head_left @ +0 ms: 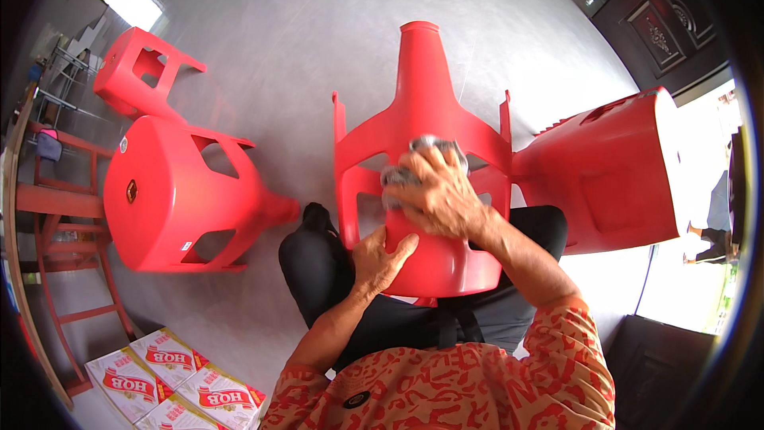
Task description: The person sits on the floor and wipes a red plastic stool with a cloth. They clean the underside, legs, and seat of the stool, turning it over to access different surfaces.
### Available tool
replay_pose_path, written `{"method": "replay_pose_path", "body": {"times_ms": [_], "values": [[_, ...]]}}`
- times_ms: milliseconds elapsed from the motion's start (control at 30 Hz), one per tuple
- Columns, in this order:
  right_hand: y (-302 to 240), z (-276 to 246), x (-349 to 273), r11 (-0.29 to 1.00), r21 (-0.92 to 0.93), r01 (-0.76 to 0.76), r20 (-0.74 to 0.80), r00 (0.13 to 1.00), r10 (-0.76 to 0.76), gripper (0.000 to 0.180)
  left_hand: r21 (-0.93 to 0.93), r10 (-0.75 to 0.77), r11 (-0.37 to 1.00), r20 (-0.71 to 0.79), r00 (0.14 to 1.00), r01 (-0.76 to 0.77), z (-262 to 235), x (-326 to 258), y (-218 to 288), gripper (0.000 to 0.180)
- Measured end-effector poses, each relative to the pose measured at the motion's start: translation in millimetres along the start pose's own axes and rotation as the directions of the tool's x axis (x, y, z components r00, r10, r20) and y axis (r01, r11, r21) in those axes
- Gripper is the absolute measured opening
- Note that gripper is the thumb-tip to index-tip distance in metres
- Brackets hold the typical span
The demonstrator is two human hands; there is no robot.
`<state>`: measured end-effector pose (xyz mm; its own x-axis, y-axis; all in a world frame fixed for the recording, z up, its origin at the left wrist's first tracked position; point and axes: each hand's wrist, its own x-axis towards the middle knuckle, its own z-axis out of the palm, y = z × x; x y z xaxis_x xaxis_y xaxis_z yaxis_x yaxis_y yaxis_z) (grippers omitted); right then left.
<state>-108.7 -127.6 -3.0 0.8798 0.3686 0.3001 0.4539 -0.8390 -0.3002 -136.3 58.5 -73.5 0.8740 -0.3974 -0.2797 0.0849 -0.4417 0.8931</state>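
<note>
A red plastic stool [424,103] lies on its side across my lap, its legs pointing away from me. My right hand [438,195] presses a crumpled grey cloth [400,177] against the stool's side, fingers closed over it. Part of the cloth bulges out past the fingertips. My left hand [380,261] grips the near left part of the same stool, with the thumb on top. Its other fingers are partly hidden around the edge.
Red stools lie on their sides at left [155,191] and farther off [127,72]. Close on the right is a large red plastic piece [605,179]. Cartons [171,378] sit low at left, beside a reddish-brown frame [68,199]. A dark panelled door [656,32] stands far right.
</note>
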Motion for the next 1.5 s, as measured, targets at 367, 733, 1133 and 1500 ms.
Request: {"method": "replay_pose_path", "body": {"times_ms": [367,733,1133,1500], "values": [[66.7,35.6,90.2,0.919,-0.362,-0.158,0.021,0.984,0.177,0.015,-0.251,0.051,0.966,-0.029,0.998,-0.056,-2.1,1.3,8.6,0.044],[-96.5,4.9,-74.2,0.999,-0.002,0.038,-0.08,0.996,-0.038,0.03,-0.746,-0.151,0.618,0.2,0.968,0.25,-3.7,10.8,-13.5,0.095],[39.9,23.7,2.4,0.833,0.18,-0.524,-0.191,0.812,0.552,0.044,-0.096,0.008,0.995,-0.162,0.987,-0.024,-5.1,2.6,1.9,0.055],[20.8,42.9,3.0,0.786,0.257,-0.563,-0.338,0.709,0.619,0.043,-0.328,0.018,0.943,-0.127,0.992,-0.059,-4.4,7.0,-8.8,0.048]]}}
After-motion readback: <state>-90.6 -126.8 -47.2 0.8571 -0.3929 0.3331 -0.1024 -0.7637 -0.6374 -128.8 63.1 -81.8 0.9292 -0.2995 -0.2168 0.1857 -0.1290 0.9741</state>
